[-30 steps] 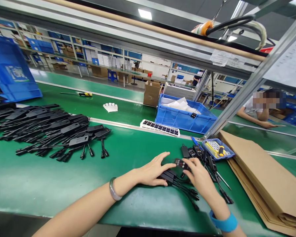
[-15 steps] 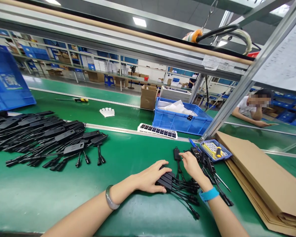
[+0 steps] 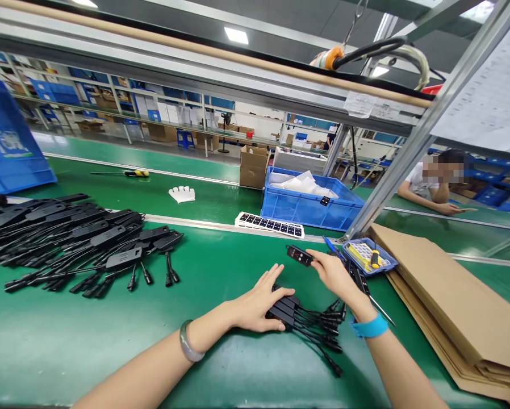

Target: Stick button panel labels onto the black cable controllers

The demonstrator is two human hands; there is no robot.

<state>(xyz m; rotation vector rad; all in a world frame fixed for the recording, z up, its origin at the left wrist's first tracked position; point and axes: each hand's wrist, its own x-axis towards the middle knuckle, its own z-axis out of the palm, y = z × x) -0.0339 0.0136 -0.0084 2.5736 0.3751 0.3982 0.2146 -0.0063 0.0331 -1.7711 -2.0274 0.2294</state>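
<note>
My left hand (image 3: 257, 304) rests with spread fingers against a row of flat black cable modules (image 3: 284, 311) on the green bench. Their short leads with round connectors (image 3: 329, 335) fan out to the right. Higher and to the right, my right hand (image 3: 334, 275) pinches the end of another black cable module (image 3: 300, 255) between thumb and fingers. Small buttons or lights show on its upturned face. Partly hidden behind my right hand lie more black modules (image 3: 359, 279).
At left lies a large heap of black cable modules (image 3: 88, 233). Beyond are a sticker sheet (image 3: 270, 225), a white glove (image 3: 182, 194), a screwdriver (image 3: 136, 174) and a blue crate (image 3: 314, 207). On the right sit a small blue tray (image 3: 370, 255) and stacked cardboard (image 3: 446, 289). Another person (image 3: 429, 184) sits opposite.
My right hand has taken hold of a module beside the row and tipped it sideways, face up. My left index finger has lifted and straightened; the left hand stays at the row.
</note>
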